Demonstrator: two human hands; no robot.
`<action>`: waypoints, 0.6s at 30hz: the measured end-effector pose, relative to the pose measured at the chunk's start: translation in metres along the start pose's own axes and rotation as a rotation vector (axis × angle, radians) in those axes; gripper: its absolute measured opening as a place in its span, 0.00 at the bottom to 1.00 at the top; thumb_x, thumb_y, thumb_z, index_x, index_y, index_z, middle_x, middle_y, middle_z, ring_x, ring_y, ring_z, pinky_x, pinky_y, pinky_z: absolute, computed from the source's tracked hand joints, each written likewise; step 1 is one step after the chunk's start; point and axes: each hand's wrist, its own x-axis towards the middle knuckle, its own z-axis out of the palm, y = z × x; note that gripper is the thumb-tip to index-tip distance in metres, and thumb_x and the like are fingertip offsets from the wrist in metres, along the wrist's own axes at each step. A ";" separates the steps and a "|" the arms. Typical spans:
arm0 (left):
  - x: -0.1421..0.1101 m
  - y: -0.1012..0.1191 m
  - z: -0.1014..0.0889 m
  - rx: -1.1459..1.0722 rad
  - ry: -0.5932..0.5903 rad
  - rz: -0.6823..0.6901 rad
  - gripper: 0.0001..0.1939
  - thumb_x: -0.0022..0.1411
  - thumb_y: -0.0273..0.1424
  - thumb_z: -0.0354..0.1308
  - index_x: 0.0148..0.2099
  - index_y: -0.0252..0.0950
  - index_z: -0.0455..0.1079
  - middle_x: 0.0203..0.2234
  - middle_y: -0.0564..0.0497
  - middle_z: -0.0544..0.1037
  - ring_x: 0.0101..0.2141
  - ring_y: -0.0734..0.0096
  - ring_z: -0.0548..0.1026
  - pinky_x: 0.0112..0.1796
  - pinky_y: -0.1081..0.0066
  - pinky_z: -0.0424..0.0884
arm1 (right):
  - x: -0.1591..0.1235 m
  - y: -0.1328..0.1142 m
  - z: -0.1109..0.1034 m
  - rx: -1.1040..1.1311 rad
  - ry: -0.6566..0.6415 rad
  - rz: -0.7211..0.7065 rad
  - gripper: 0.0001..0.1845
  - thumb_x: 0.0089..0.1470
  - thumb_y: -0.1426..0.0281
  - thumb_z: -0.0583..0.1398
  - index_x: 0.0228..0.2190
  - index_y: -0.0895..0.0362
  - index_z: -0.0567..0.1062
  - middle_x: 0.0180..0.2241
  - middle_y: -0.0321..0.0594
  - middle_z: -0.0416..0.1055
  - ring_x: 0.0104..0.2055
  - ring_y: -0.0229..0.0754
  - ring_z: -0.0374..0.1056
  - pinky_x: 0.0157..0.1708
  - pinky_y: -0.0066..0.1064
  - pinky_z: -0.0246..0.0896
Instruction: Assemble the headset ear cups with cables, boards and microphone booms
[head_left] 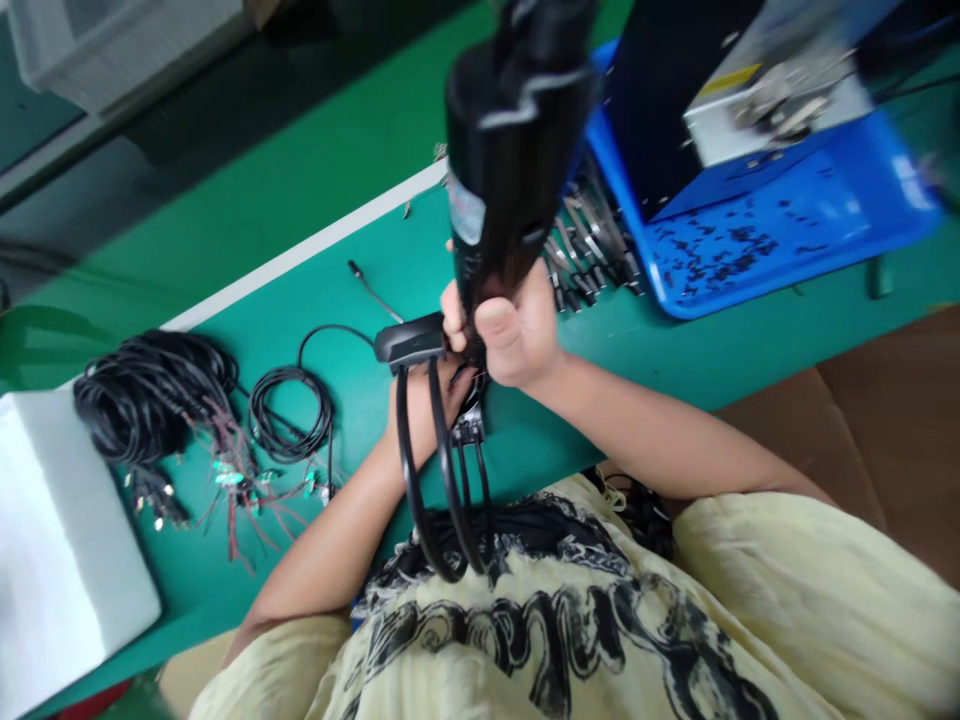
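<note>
My right hand (510,330) is closed round the handle of a black power tool (510,140) that stands up toward the camera over the green table (352,270). My left hand (450,385) sits just below and behind it, mostly hidden, gripping black cables (442,490) that loop down toward my chest. A black plug-shaped connector block (409,343) sticks out left of the hands, and a smaller connector (466,432) hangs under them. The left fingers are largely covered by the right hand and the cables.
A bundle of black cables with bare coloured wire ends (157,400) and a smaller black coil (291,410) lie at the left. A white box (60,560) is at the far left. A blue tray (787,220) with black scraps holds a machine (772,90); metal-tipped cable ends (589,245) lie beside it.
</note>
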 end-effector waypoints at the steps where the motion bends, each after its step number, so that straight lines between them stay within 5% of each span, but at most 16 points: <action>1: 0.000 0.000 -0.001 0.000 0.009 0.009 0.07 0.66 0.32 0.58 0.42 0.35 0.75 0.35 0.47 0.82 0.37 0.62 0.80 0.40 0.69 0.73 | 0.003 -0.005 -0.004 0.011 -0.006 -0.034 0.35 0.52 0.37 0.51 0.47 0.52 0.60 0.25 0.29 0.66 0.23 0.33 0.65 0.22 0.28 0.63; 3: -0.001 -0.003 -0.001 0.001 0.031 0.038 0.08 0.66 0.32 0.57 0.44 0.35 0.75 0.36 0.48 0.82 0.36 0.63 0.80 0.41 0.69 0.74 | 0.019 -0.022 -0.028 -0.013 0.009 -0.153 0.34 0.54 0.38 0.50 0.47 0.52 0.60 0.21 0.28 0.63 0.19 0.33 0.61 0.19 0.28 0.59; 5: -0.001 -0.010 0.001 0.011 0.049 0.081 0.11 0.66 0.33 0.57 0.48 0.36 0.74 0.39 0.48 0.82 0.37 0.62 0.80 0.41 0.67 0.74 | 0.044 -0.047 -0.075 -0.121 0.172 -0.347 0.33 0.55 0.40 0.51 0.49 0.52 0.60 0.20 0.28 0.63 0.18 0.33 0.60 0.19 0.29 0.56; 7: -0.001 -0.016 0.005 0.031 0.070 0.118 0.12 0.66 0.35 0.57 0.49 0.37 0.74 0.40 0.48 0.82 0.37 0.61 0.80 0.41 0.66 0.74 | 0.072 -0.075 -0.136 -0.259 0.586 -0.578 0.29 0.56 0.43 0.53 0.50 0.50 0.60 0.20 0.27 0.61 0.18 0.33 0.57 0.20 0.30 0.54; 9: -0.001 -0.021 0.007 0.055 0.096 0.144 0.12 0.67 0.37 0.56 0.48 0.37 0.74 0.39 0.49 0.82 0.37 0.61 0.81 0.40 0.66 0.73 | 0.097 -0.094 -0.194 -0.376 0.784 -0.640 0.37 0.46 0.36 0.55 0.48 0.46 0.58 0.18 0.25 0.57 0.17 0.34 0.53 0.18 0.30 0.49; 11: -0.001 -0.022 0.007 0.080 0.123 0.168 0.13 0.67 0.38 0.55 0.47 0.37 0.74 0.37 0.50 0.82 0.35 0.62 0.81 0.39 0.67 0.73 | 0.113 -0.098 -0.233 -0.439 0.754 -0.525 0.35 0.45 0.35 0.55 0.46 0.44 0.57 0.20 0.24 0.58 0.17 0.32 0.51 0.19 0.29 0.47; 14: -0.001 -0.021 0.005 0.106 0.137 0.196 0.13 0.69 0.39 0.53 0.46 0.37 0.74 0.36 0.51 0.82 0.33 0.65 0.81 0.36 0.69 0.73 | 0.121 -0.086 -0.250 -0.495 0.707 -0.377 0.31 0.47 0.37 0.54 0.42 0.44 0.57 0.20 0.23 0.58 0.18 0.31 0.47 0.20 0.27 0.45; 18: 0.000 -0.017 0.001 0.136 0.144 0.187 0.15 0.69 0.40 0.53 0.46 0.38 0.75 0.35 0.51 0.83 0.31 0.66 0.81 0.34 0.71 0.73 | 0.119 -0.077 -0.236 -0.493 0.713 -0.359 0.28 0.50 0.39 0.53 0.41 0.46 0.57 0.18 0.21 0.56 0.18 0.32 0.49 0.20 0.27 0.45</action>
